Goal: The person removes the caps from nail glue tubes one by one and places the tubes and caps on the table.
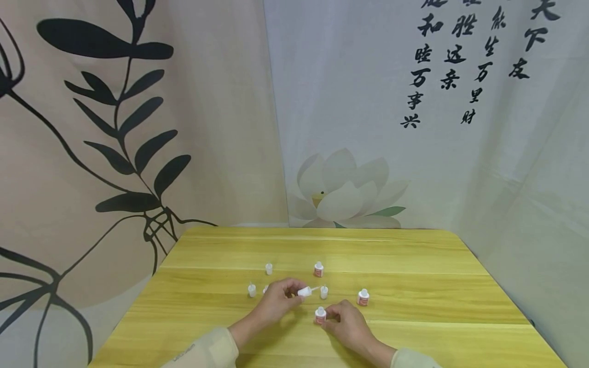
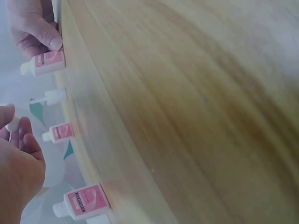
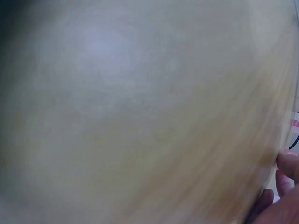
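Observation:
Between the fingers of my left hand [image 1: 281, 296] is a white brush cap [image 1: 304, 292], its thin applicator pointing right. My right hand [image 1: 348, 324] grips a small white bottle [image 1: 320, 317] with a red-pink label, upright on the table. The bottle's pale nozzle is uncovered. Just beyond it, another white brush cap [image 1: 324, 292] stands with its applicator upward. The left wrist view also shows the left hand [image 2: 21, 172] and, at the top, the right thumb against the gripped bottle [image 2: 49, 62]. Only some right fingers [image 3: 287, 165] appear in the right wrist view.
Two more labelled bottles stand on the wooden table [image 1: 414, 255]: a far bottle [image 1: 319, 270] and a right-hand bottle [image 1: 363, 297]. Left of centre are a white cap [image 1: 269, 268] and another cap [image 1: 251, 290]. The left hand partly hides a further white item [image 1: 265, 289].

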### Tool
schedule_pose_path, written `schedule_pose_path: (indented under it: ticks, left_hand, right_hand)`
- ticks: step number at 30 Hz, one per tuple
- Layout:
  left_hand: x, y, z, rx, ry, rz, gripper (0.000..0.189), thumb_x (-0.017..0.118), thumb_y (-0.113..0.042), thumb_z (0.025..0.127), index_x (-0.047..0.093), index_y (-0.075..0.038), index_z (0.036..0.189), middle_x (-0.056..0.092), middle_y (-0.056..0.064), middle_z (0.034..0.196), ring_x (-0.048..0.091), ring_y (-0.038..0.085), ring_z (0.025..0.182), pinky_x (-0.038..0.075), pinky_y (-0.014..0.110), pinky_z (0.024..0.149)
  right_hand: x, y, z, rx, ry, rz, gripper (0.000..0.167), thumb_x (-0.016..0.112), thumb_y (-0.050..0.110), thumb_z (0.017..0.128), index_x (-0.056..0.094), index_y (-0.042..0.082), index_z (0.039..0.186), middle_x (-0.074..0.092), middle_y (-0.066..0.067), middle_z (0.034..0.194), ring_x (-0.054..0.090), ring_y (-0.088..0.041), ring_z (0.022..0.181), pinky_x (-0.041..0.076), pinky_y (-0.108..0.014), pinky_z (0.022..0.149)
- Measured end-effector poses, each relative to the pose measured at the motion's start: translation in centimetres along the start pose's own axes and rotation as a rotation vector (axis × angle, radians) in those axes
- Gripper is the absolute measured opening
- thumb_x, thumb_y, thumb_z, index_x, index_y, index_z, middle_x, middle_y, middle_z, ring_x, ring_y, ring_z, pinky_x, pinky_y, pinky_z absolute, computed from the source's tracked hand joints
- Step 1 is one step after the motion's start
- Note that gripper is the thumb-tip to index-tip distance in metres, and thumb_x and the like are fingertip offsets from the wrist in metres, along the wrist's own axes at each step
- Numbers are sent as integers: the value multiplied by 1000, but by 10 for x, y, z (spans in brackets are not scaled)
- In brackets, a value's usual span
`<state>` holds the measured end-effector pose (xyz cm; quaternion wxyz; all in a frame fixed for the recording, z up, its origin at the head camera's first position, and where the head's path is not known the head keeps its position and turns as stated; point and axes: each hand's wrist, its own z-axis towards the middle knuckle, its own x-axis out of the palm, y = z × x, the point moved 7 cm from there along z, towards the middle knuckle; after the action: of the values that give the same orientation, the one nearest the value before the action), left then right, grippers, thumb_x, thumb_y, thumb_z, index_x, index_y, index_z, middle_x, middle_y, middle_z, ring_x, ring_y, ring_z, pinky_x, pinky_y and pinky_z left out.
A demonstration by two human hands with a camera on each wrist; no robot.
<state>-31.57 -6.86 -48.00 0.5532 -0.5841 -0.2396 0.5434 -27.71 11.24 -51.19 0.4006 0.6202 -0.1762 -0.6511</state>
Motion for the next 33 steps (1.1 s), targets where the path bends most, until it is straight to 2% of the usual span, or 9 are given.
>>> schedule_pose_path:
  ticks: [7,10,14,21,24,30,33]
  left_hand:
    - [1,2,1,23,5,30,27,71,-8,91,67,-3,117,69,0,98,61,13,87,51,25,75]
    - [0,2,1,34,0,50,27,70,-8,91,69,-4,117,68,-1,98,60,13,87,51,25,75]
    - [-1,2,1,17,-7,54,21,71,-7,90,71,-10,112,66,-2,96,59,13,85,51,24,72]
    - [-1,2,0,-33,-4,17,20,72,-4,89,69,-9,108,68,0,95,59,15,84,50,22,69]
    - [0,-3,-2,-47,2,1,20,70,-1,89,67,-6,109,67,3,97,59,17,85,50,20,69]
    - [0,-24,-7,-28,14,-6,25,68,3,90,65,4,115,67,12,100,60,24,87,51,21,71]
    - [0,-18,-6,-29,8,8,26,68,0,90,66,1,116,68,10,100,60,22,87,51,21,71]
  right_hand:
    - [0,0,0,4,-9,2,16,82,25,80,77,18,94,56,7,86,48,-9,79,41,-25,67]
    - [-1,0,0,4,-17,6,17,82,24,79,77,18,94,55,6,86,47,-9,78,40,-25,66]
    - [-1,1,0,7,-19,12,16,82,24,79,77,18,93,56,5,86,48,-10,78,41,-25,66]
    - [0,1,0,15,-18,11,15,81,27,81,78,19,92,57,6,86,48,-9,79,40,-25,67]
    - [-1,2,0,2,-21,17,15,81,27,81,77,18,92,57,6,87,48,-9,78,40,-25,66]
    - [-1,2,-1,4,-8,28,15,81,26,81,77,17,93,58,5,88,48,-9,79,40,-25,66]
    - [0,2,-1,13,-1,27,15,81,26,81,77,17,93,58,5,88,48,-9,79,40,-25,66]
